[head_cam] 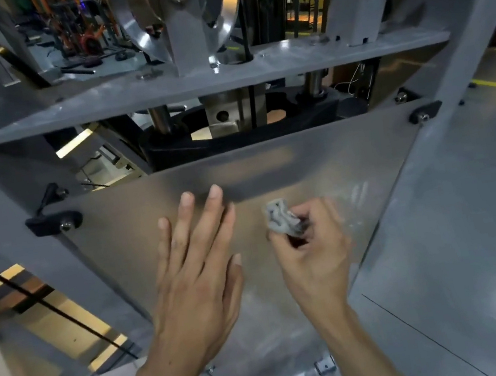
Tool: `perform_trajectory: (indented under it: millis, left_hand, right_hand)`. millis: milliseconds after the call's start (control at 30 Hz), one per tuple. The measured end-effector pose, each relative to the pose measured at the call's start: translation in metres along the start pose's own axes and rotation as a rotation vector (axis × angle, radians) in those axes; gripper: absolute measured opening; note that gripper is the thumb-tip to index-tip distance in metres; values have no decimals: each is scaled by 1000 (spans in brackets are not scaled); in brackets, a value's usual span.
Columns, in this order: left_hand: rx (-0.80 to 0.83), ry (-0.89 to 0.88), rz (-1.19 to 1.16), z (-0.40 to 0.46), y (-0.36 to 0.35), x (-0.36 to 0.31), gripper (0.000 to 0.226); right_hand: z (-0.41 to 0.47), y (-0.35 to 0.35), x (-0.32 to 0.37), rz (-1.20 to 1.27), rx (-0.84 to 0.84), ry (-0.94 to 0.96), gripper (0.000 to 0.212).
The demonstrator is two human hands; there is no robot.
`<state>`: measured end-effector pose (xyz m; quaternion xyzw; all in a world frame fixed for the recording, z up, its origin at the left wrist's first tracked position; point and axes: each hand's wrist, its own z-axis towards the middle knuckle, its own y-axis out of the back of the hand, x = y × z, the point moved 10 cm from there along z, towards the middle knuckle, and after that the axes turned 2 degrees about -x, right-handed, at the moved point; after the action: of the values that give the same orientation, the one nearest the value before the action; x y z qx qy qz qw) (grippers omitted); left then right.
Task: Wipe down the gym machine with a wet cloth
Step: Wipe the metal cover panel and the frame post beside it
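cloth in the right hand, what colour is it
Light grey, crumpled cloth, seen in the head view.

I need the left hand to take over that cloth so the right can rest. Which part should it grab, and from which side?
Pinch the crumpled grey end of the cloth that sticks out above the right hand, coming in from the left, where the open left hand lies on the panel. The rest is buried in the right hand's curled fingers.
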<state>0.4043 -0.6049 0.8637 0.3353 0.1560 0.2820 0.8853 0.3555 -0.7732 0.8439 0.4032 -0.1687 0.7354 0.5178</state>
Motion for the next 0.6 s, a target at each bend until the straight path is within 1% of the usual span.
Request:
perform_trajectory:
  millis: [100, 167, 233, 333, 400, 433, 500, 600]
  left_hand:
    - [-18, 37, -14, -1, -4, -4, 58]
    - [-31, 57, -21, 0, -5, -7, 56]
    - [-38, 79, -22, 1, -6, -7, 55]
    - [-41, 102, -29, 0, -7, -9, 56]
    - [-39, 116, -26, 0, -10, -12, 57]
    - [-39, 125, -21, 0, -11, -13, 58]
    - [-39, 150, -17, 0, -14, -16, 58]
    - [-34, 179, -21, 1, -19, -21, 61]
  right_hand:
    - [-9, -20, 16, 36, 117, 66, 17]
    - [-3, -17, 8, 32, 140, 55, 19]
    - [11, 1, -10, 23, 97, 3, 23]
    - [36, 46, -44, -12, -47, -104, 33]
    - [45, 62, -56, -22, -102, -152, 33]
    - [45, 63, -55, -22, -112, -144, 33]
    - [35, 47, -43, 2, -76, -78, 34]
    - [13, 9, -21, 76, 101, 9, 23]
